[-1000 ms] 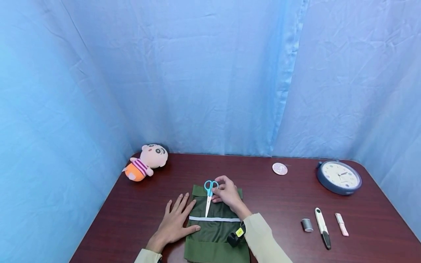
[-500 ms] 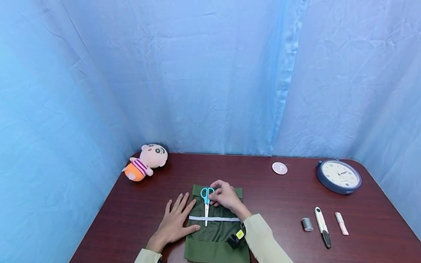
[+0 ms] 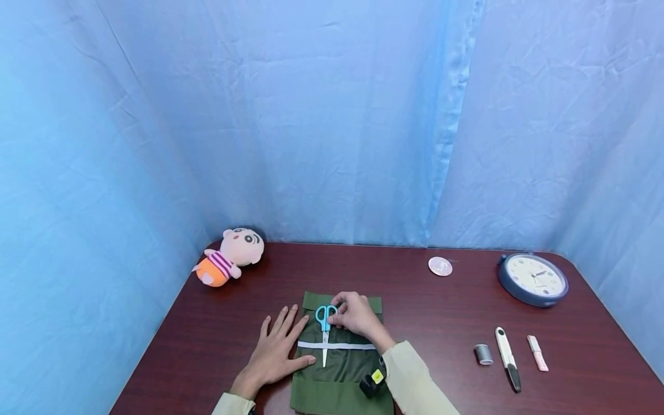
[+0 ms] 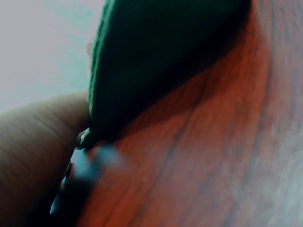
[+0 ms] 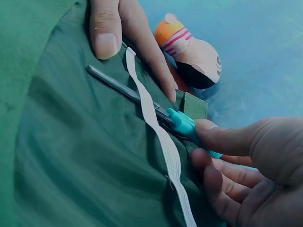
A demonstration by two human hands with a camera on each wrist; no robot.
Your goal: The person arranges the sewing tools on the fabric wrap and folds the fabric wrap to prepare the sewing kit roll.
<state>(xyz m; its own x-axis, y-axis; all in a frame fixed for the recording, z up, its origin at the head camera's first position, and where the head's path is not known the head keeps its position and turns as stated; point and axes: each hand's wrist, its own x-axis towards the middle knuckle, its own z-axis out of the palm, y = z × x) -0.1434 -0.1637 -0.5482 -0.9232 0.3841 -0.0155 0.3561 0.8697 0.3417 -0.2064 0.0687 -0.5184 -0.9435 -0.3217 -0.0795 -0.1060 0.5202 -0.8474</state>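
A green cloth organizer [image 3: 339,397] lies flat at the table's front, with a white elastic band [image 3: 350,346] across it. Scissors [image 3: 324,327] with turquoise handles lie along the cloth, closed blades pointing toward me. In the right wrist view their blades [image 5: 113,84] run beneath the band [image 5: 150,106]. My right hand [image 3: 358,317] pinches the handle between thumb and fingers. Spread out, my left hand [image 3: 277,353] rests at the cloth's left edge, fingers straight. The left wrist view has only part of that hand [image 4: 38,137] beside the raised green edge [image 4: 142,61].
A plush doll [image 3: 228,259] lies at the back left. Further right are a round iridescent disc [image 3: 440,266] and a blue clock [image 3: 534,279]. Grey thread [image 3: 483,354], a white-and-black handled tool [image 3: 507,358] and a small pink-and-white item [image 3: 538,353] lie at right.
My right hand has drawn the scissors toward me and slightly left, and the blade tips now lie past the band on its near side. The left hand has stayed still.
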